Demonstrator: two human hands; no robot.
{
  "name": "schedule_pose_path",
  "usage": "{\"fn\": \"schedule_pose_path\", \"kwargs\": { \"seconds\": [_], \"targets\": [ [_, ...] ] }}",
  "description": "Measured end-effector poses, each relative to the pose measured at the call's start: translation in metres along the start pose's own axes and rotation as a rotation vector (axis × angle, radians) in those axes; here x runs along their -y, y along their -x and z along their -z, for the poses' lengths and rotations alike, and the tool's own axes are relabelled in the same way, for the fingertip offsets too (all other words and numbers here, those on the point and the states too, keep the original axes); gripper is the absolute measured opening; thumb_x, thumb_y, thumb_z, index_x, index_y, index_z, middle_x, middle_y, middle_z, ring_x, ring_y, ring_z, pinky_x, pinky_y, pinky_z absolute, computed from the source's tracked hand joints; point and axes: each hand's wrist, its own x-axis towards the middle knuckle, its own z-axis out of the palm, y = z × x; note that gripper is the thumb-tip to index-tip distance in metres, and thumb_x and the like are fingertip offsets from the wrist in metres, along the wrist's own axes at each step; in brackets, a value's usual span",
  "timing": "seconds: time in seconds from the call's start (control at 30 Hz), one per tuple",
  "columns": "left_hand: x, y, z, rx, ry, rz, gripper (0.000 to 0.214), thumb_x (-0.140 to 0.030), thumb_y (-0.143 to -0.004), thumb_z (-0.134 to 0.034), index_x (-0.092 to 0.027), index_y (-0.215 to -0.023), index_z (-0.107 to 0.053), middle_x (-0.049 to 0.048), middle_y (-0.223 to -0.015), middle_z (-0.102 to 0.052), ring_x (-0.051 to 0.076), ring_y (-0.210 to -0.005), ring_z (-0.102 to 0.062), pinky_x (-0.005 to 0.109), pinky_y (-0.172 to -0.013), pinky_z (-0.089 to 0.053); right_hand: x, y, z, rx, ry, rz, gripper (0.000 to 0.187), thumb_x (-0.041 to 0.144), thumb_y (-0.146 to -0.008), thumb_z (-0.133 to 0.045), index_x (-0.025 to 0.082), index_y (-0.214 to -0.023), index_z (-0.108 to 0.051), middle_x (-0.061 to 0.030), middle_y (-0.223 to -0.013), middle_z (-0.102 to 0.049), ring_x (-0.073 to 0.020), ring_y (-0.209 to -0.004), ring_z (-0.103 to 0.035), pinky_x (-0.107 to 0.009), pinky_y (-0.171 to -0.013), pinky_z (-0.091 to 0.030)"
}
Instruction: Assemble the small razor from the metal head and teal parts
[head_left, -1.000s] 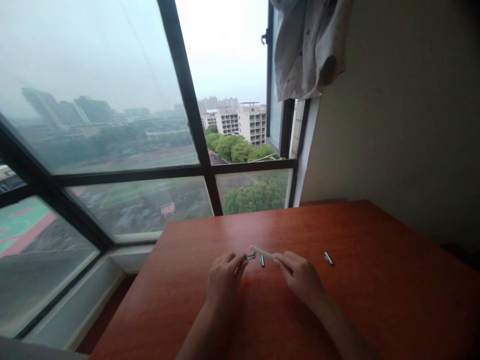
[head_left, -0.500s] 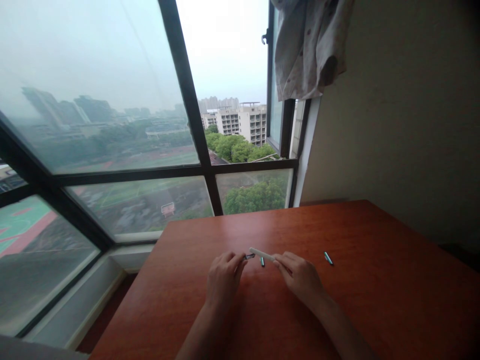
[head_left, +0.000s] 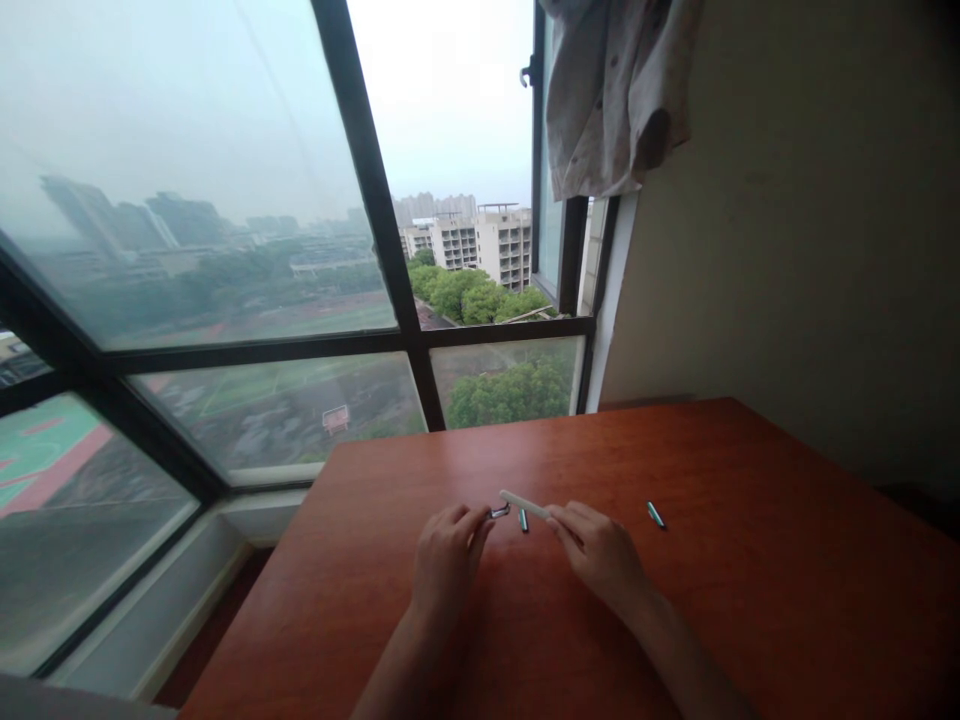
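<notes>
Over the reddish wooden table point(head_left: 750, 600), my left hand point(head_left: 446, 555) pinches a small dark metal piece point(head_left: 500, 511) between thumb and fingertips. My right hand point(head_left: 600, 550) is closed round a slim white stick-like object point(head_left: 523, 503) that points left, its tip almost touching the metal piece. A short teal cylinder point(head_left: 523, 520) lies on the table just beneath the two. A second teal cylinder point(head_left: 656, 515) lies to the right of my right hand, apart from it.
A large black-framed window point(head_left: 390, 260) runs behind and to the left of the table, with a low sill point(head_left: 225, 520) below. A pale shirt point(head_left: 615, 90) hangs at the upper right by an open pane. A plain wall point(head_left: 787, 230) stands on the right.
</notes>
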Motion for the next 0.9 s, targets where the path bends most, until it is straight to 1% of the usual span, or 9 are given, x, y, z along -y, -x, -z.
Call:
{"fn": "schedule_pose_path", "kwargs": {
  "seconds": [0.17, 0.3, 0.37, 0.5, 0.57, 0.63, 0.77, 0.83, 0.9],
  "targets": [
    [-0.0001, -0.0005, 0.001, -0.002, 0.028, 0.016, 0.023, -0.031, -0.092, -0.048, -0.025, -0.099, -0.069, 0.0036, -0.08, -0.065, 0.017, -0.07, -0.057, 0.026, -0.064, -0.036, -0.0006, 0.0007, -0.0008, 0.033, -0.003, 0.022, 0.033, 0.034, -0.096, -0.037, 0.025, -0.099, -0.068, -0.0042, -0.084, -0.068, -0.0169, -0.077, -0.063, -0.023, -0.065, -0.041],
    [-0.0016, 0.0, 0.0004, -0.013, 0.047, 0.002, 0.021, -0.03, -0.09, -0.05, -0.025, -0.097, -0.069, 0.0033, -0.079, -0.066, 0.018, -0.07, -0.057, 0.026, -0.063, -0.036, -0.0017, 0.0001, 0.0008, -0.024, 0.016, -0.025, 0.033, 0.035, -0.095, -0.038, 0.024, -0.098, -0.069, -0.0049, -0.084, -0.068, -0.0168, -0.075, -0.063, -0.023, -0.063, -0.04],
    [-0.0023, 0.0002, 0.0003, -0.019, 0.075, -0.002, 0.02, -0.03, -0.089, -0.051, -0.025, -0.096, -0.07, 0.0035, -0.079, -0.066, 0.017, -0.069, -0.057, 0.025, -0.063, -0.037, -0.0015, -0.0012, 0.0015, -0.041, -0.024, -0.043, 0.034, 0.036, -0.095, -0.038, 0.022, -0.096, -0.069, -0.0056, -0.081, -0.068, -0.0172, -0.073, -0.063, -0.023, -0.062, -0.041],
    [-0.0024, -0.0012, 0.0004, -0.022, 0.243, 0.041, 0.024, -0.033, -0.089, -0.051, -0.023, -0.096, -0.07, 0.0043, -0.079, -0.066, 0.016, -0.065, -0.057, 0.024, -0.06, -0.039, 0.0003, -0.0045, 0.0018, -0.016, -0.291, -0.039, 0.039, 0.04, -0.094, -0.038, 0.018, -0.09, -0.07, -0.0058, -0.077, -0.068, -0.018, -0.071, -0.061, -0.025, -0.065, -0.042],
    [-0.0021, -0.0027, -0.0003, -0.017, 0.386, 0.069, 0.026, -0.035, -0.089, -0.051, -0.02, -0.097, -0.071, 0.005, -0.079, -0.066, 0.016, -0.064, -0.057, 0.024, -0.06, -0.041, 0.0007, -0.0054, 0.0006, 0.013, -0.417, -0.078, 0.043, 0.045, -0.093, -0.039, 0.016, -0.083, -0.07, -0.0038, -0.068, -0.064, -0.0169, -0.064, -0.058, -0.025, -0.06, -0.04],
    [-0.0016, -0.004, -0.0017, -0.016, 0.549, 0.102, 0.028, -0.037, -0.087, -0.053, -0.017, -0.095, -0.072, 0.0062, -0.08, -0.067, 0.016, -0.066, -0.057, 0.024, -0.061, -0.043, 0.0005, -0.0054, -0.0019, 0.055, -0.547, -0.147, 0.047, 0.049, -0.091, -0.04, 0.015, -0.08, -0.069, -0.0003, -0.059, -0.056, -0.0144, -0.056, -0.053, -0.023, -0.053, -0.037],
    [0.0005, -0.0055, -0.0034, -0.002, 0.81, 0.242, 0.036, -0.045, -0.081, -0.059, -0.014, -0.092, -0.074, 0.0048, -0.073, -0.066, 0.017, -0.067, -0.056, 0.024, -0.059, -0.042, 0.0016, -0.0042, -0.0074, 0.153, -0.875, -0.275, 0.052, 0.06, -0.086, -0.043, 0.014, -0.089, -0.068, 0.0037, -0.055, -0.047, -0.0093, -0.044, -0.041, -0.02, -0.042, -0.03],
    [0.0022, -0.006, -0.0031, 0.013, 0.871, 0.308, 0.04, -0.047, -0.079, -0.061, -0.012, -0.094, -0.074, 0.0029, -0.067, -0.062, 0.016, -0.063, -0.052, 0.023, -0.056, -0.039, 0.0045, -0.0037, -0.0075, 0.19, -0.961, -0.304, 0.054, 0.062, -0.083, -0.044, 0.014, -0.09, -0.067, 0.0041, -0.056, -0.046, -0.0079, -0.041, -0.037, -0.02, -0.038, -0.027],
    [0.0038, -0.0065, -0.0027, 0.009, 0.909, 0.347, 0.042, -0.048, -0.077, -0.062, -0.012, -0.094, -0.074, 0.0021, -0.064, -0.059, 0.015, -0.061, -0.049, 0.023, -0.054, -0.037, 0.0081, -0.0034, -0.0055, 0.206, -0.982, -0.305, 0.054, 0.063, -0.083, -0.045, 0.014, -0.09, -0.066, 0.0044, -0.055, -0.045, -0.0075, -0.04, -0.036, -0.019, -0.037, -0.026]
  ]
}}
